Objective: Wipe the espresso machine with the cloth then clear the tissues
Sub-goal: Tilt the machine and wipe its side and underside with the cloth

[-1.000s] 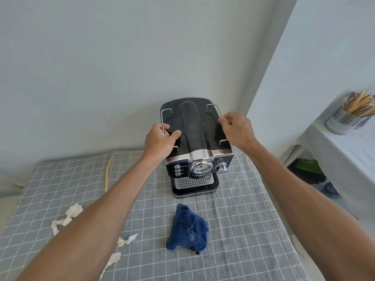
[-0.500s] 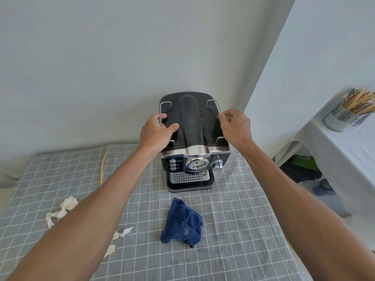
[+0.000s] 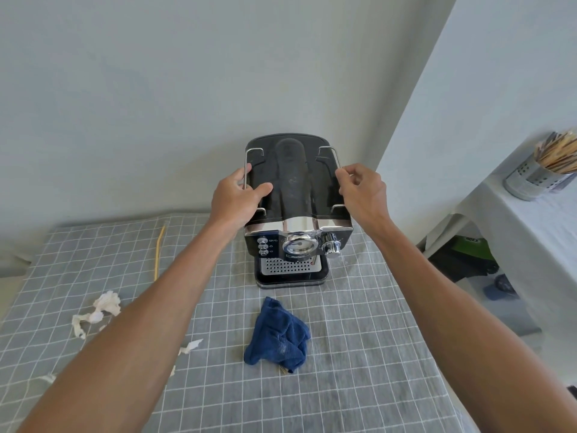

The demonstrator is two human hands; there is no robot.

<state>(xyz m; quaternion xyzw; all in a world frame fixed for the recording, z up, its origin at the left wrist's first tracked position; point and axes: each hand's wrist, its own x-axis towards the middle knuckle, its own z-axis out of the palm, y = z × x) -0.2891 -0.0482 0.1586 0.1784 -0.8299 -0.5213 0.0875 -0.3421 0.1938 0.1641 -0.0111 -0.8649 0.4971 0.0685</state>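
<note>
The machine (image 3: 296,195) is gripped at its rails by both hands (image 3: 237,201) (image 3: 363,195); below the fingers, cloth (image 3: 278,335) and tissues (image 3: 100,310) lie untouched, so nothing is wiped yet.

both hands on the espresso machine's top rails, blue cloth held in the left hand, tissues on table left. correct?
Not quite. The head view shows the blue cloth lying on the table in front of the espresso machine, not held. Left hand and right hand grip the rails; tissues lie left.

Colours on the grey, white-checked desk (image 3: 359,354)
Black-and-chrome espresso machine (image 3: 292,195); before it a dark blue cloth (image 3: 278,337), white tissues (image 3: 104,304) left.
</note>
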